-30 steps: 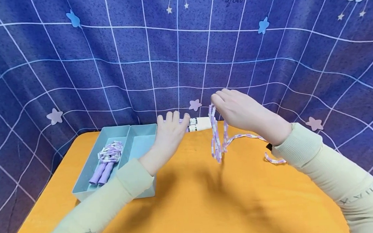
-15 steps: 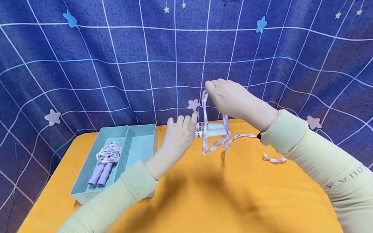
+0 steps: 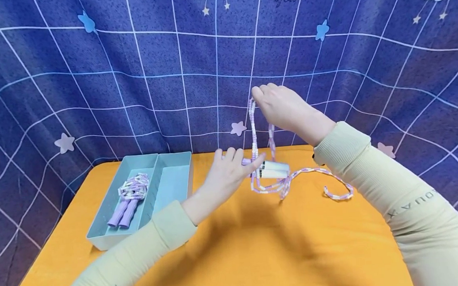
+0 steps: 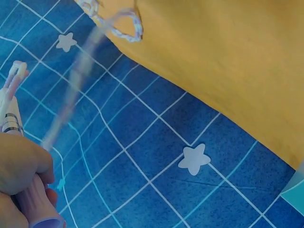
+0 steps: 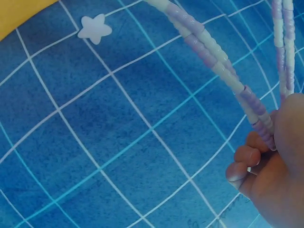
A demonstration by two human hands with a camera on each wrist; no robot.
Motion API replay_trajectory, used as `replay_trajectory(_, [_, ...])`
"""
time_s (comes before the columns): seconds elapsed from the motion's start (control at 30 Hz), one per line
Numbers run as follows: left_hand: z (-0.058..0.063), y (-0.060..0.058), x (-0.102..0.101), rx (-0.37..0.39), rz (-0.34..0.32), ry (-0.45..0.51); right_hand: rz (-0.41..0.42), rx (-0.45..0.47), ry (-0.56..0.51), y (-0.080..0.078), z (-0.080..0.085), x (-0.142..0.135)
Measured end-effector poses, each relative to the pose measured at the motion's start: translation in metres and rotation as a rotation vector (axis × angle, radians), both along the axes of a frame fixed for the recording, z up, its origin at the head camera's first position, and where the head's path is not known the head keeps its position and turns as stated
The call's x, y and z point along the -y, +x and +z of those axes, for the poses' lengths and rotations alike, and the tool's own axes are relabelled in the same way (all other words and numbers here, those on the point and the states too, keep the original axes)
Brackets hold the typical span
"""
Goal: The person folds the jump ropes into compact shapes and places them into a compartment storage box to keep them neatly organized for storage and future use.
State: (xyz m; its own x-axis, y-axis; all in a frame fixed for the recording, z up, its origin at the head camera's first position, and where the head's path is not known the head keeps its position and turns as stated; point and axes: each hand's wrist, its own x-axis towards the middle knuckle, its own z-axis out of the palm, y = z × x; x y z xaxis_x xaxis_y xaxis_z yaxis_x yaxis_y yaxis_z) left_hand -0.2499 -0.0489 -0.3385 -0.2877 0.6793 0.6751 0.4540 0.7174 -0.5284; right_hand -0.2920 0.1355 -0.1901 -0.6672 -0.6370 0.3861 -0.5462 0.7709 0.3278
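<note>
Rope (image 3: 253, 126) seemingly pinched in right grip (image 3: 280, 108); left grip (image 3: 230, 171) curled round handles (image 3: 276, 173); tray (image 3: 175, 180) nearby.

A tray (image 3: 104, 243) with a rope (image 3: 133, 187) inside stands left on your table (image 3: 339, 241). To its right, before a curtain (image 3: 206, 51), is a second rope (image 3: 274, 174).

I could pass over the near middle of the orange cloth-covered desk (image 3: 261, 256). Purple-and-white beaded rope (image 3: 253, 132) hangs in the way below my right hand (image 3: 280, 108); the pale-blue divided plastic tray (image 3: 173, 178) blocks my left, the navy gridded curtain (image 3: 191, 66) the far side.
</note>
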Motion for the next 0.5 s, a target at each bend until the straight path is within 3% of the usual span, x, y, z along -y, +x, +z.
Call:
replay_trajectory(0.2, [-0.001,0.002,-0.004,-0.036,-0.036,0.009,0.003,-0.016,-0.027,-0.007,-0.002,-0.004])
replay_trajectory(0.5, [0.001,0.006,-0.002,0.010,-0.044,0.014,-0.008,-0.075,0.003,-0.017,-0.013,-0.018])
